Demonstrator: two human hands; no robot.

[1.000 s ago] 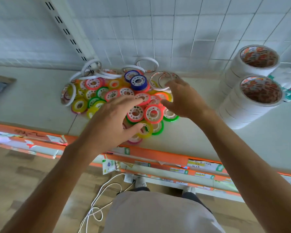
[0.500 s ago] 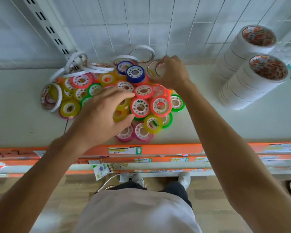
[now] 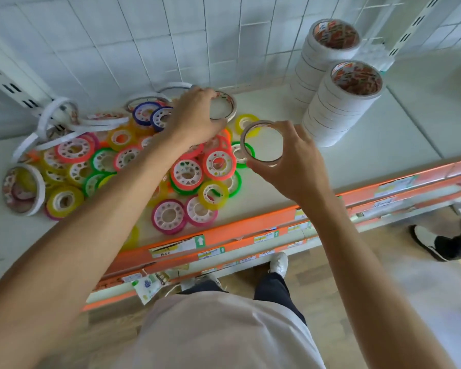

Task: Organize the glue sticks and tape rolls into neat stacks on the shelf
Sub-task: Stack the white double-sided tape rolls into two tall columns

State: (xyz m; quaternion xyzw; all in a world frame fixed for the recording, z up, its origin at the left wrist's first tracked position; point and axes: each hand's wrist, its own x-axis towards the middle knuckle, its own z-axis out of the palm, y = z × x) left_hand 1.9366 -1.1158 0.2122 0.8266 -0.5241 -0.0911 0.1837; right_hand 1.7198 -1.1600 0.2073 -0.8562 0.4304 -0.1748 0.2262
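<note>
Since a moment ago, my right hand (image 3: 290, 166) has lifted one thin white tape ring (image 3: 262, 142) clear of the heap, fingers pinching its rim for stacking. My left hand (image 3: 194, 115) now grips a second ring (image 3: 224, 106) at the pile's back. Glossy coloured tape rolls (image 3: 186, 173) lie jumbled on the shelf (image 3: 397, 134); two tall white stacks (image 3: 338, 102) stand right.

A thin white tape ring (image 3: 262, 143) has been lifted clear at center right by the right hand (image 3: 296, 166); another ring (image 3: 222, 106) is now gripped by the left hand (image 3: 194, 117), upper center.
</note>
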